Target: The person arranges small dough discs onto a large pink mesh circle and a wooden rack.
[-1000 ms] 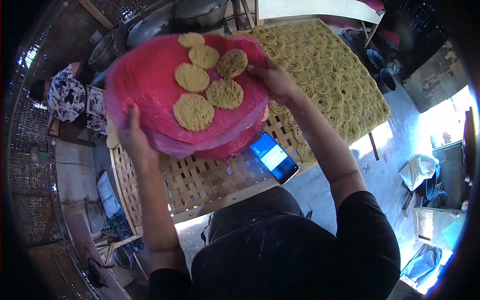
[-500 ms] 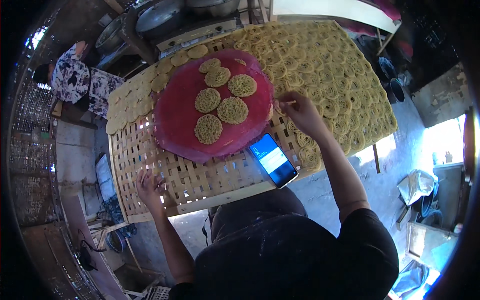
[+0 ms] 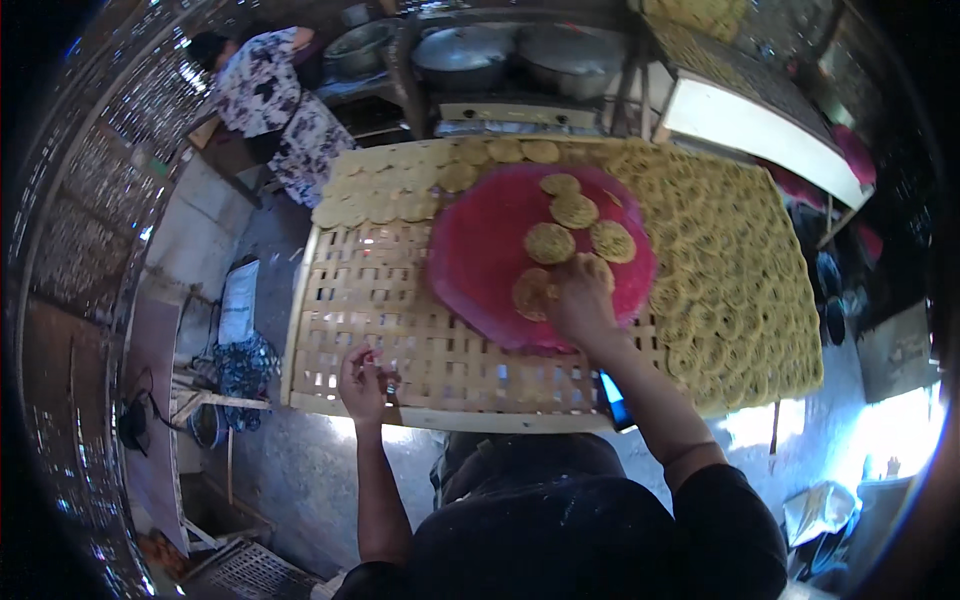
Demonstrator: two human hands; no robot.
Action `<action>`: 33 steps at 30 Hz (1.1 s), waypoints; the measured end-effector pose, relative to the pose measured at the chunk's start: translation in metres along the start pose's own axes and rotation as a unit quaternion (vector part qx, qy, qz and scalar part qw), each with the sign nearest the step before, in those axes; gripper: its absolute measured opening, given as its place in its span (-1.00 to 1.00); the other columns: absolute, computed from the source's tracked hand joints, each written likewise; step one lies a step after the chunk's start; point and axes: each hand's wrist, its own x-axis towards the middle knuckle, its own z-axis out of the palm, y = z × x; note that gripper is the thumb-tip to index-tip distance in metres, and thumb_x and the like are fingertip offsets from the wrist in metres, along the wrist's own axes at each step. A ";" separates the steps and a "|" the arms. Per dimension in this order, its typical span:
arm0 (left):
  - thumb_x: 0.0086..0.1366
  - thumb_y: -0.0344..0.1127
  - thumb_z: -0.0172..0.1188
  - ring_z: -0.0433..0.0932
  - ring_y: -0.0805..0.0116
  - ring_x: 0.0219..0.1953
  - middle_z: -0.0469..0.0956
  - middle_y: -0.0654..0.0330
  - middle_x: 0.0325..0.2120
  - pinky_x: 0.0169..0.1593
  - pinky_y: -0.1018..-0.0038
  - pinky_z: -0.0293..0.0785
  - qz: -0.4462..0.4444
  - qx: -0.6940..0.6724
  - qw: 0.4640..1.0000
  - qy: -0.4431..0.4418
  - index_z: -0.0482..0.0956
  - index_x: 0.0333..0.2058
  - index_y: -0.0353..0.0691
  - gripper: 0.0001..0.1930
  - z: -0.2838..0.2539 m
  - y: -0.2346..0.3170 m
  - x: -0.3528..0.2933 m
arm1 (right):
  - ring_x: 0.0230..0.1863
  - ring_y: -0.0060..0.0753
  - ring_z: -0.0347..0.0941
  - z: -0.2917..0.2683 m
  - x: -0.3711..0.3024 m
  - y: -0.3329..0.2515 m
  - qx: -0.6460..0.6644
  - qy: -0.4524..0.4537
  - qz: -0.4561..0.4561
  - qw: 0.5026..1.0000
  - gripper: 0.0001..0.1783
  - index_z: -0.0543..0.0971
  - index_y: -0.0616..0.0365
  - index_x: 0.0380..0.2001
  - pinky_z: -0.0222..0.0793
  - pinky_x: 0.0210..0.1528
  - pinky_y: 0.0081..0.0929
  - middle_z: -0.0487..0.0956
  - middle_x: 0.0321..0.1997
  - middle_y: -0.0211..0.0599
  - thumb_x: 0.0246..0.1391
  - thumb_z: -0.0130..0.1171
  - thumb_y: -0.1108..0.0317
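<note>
My right hand (image 3: 582,305) reaches over a pink, roughly round sheet (image 3: 478,265), its fingertips down among flat, pale yellow noodle rounds. One round (image 3: 530,295) lies just left of the hand and another is partly covered by it. My fingers are blurred and partly hidden, so their grip does not show. Farther back on the sheet lie several more rounds (image 3: 549,243). My left hand (image 3: 363,387) hovers over the near left of a woven bamboo rack (image 3: 380,285), fingers apart and slightly bent, with nothing seen in it. A lit phone (image 3: 613,400) shows partly beside my right forearm.
Overlapping noodle rounds (image 3: 740,290) cover the rack's right side; flatter ones (image 3: 385,185) line its far left. Behind stand big lidded pots (image 3: 465,55) on a stove (image 3: 515,118). A person in patterned clothes (image 3: 265,95) is at the far left. A white-edged table (image 3: 750,125) stands at the back right.
My right hand has moved from the sheet's right edge to over its near rounds. The view has shifted, so the rack sits lower and farther right. My left hand stays open over the rack.
</note>
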 end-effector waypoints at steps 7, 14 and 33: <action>0.34 -0.41 -0.03 0.52 0.48 -0.37 0.52 0.13 -0.24 -0.41 0.58 0.52 0.020 0.078 0.990 0.118 0.44 -0.10 -0.28 -0.81 -0.101 0.016 0.027 | -0.21 -0.06 0.53 -0.040 0.032 -0.070 0.298 -0.122 0.066 0.944 -0.66 0.49 0.30 -0.27 0.43 -0.11 -0.27 0.58 -0.23 -0.06 -0.08 0.27 0.31; 0.20 -0.25 0.17 0.38 -0.02 0.04 0.33 -0.19 0.03 0.11 0.22 0.31 0.039 0.412 0.908 -0.068 0.15 0.18 -0.36 -0.37 -0.146 0.020 0.094 | -0.15 -0.45 0.49 0.080 0.174 -0.199 0.541 -0.223 0.052 0.809 -0.59 0.51 0.30 -0.11 0.39 -0.08 -0.50 0.58 -0.18 -0.14 -0.01 0.26 0.29; 0.17 -0.33 0.16 0.33 -0.05 0.11 0.29 -0.13 0.09 0.16 0.26 0.26 -0.034 0.236 0.956 -0.173 -0.01 0.26 -0.20 -0.27 -0.178 0.020 0.121 | -0.11 -0.16 0.42 0.081 0.156 -0.123 0.036 0.092 0.179 0.979 -0.68 0.53 0.14 -0.20 0.34 -0.11 -0.21 0.52 -0.10 -0.18 0.12 0.03 0.14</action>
